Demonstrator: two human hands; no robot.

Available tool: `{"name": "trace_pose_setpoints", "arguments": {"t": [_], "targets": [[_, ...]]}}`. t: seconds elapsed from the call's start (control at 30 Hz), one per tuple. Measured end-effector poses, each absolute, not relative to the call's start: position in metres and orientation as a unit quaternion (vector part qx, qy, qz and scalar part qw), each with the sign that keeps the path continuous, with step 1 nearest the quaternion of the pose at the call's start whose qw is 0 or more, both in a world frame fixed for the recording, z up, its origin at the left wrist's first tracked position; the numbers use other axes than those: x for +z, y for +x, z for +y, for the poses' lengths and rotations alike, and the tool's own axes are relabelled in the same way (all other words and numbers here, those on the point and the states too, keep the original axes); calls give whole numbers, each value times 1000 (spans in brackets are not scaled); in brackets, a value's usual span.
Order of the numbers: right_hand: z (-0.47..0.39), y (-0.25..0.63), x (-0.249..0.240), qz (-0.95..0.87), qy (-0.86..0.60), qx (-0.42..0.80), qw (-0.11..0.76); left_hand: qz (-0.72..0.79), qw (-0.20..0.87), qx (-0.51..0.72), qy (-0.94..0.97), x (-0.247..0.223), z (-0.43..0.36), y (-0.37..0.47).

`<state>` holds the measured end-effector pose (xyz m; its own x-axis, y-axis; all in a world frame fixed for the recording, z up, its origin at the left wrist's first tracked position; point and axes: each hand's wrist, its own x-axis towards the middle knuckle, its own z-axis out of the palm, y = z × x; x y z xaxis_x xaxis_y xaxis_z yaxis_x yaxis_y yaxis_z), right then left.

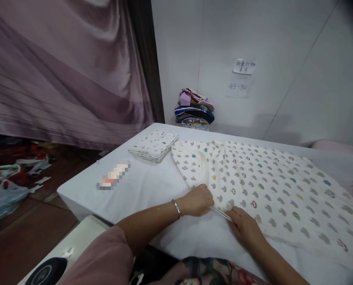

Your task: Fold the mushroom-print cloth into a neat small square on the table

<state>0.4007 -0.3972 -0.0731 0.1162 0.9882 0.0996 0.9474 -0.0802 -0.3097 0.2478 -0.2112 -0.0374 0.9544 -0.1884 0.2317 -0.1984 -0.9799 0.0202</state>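
Observation:
A white cloth (271, 186) printed with grey and coloured mushroom shapes lies spread over the right part of the table. Its near edge is pinched in my left hand (198, 201), and a short way to the right my right hand (244, 223) grips the same edge. Between the two hands that edge looks narrow and taut. Folds run through the cloth's left part, beyond my left hand. A folded stack of printed white cloth (155, 145) sits at the table's far left, apart from both hands.
The table has a white cover (152, 186), with a blurred-out patch (114, 176) on its left. Folded fabrics (194, 109) are piled against the wall behind it. A pink curtain (75, 71) hangs at left. Plastic bags (7, 198) lie on the floor.

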Motion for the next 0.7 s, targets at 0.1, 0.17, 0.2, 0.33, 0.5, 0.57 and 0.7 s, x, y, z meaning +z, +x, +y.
{"name": "trace_pose_setpoints", "arguments": {"t": [0.1,0.17,0.2,0.33,0.5,0.57,0.7], "targets": [[-398,399,-64,-644,-739,115,157,-59,89,152,983,-33,-194,242],[-396,400,-55,-632,-738,168,167,35,144,191,970,-32,-179,247],[-392,401,-51,-623,-735,201,178,103,166,210,958,-33,-171,252],[-353,418,-37,-572,-721,291,262,365,219,216,879,-38,-130,288],[-245,446,-41,-505,-759,189,364,523,256,168,796,-39,-95,335],[-201,454,-47,-486,-773,156,376,540,263,172,781,-41,-89,345],[-143,460,-59,-459,-798,133,368,546,317,191,751,-46,-80,349]]}}
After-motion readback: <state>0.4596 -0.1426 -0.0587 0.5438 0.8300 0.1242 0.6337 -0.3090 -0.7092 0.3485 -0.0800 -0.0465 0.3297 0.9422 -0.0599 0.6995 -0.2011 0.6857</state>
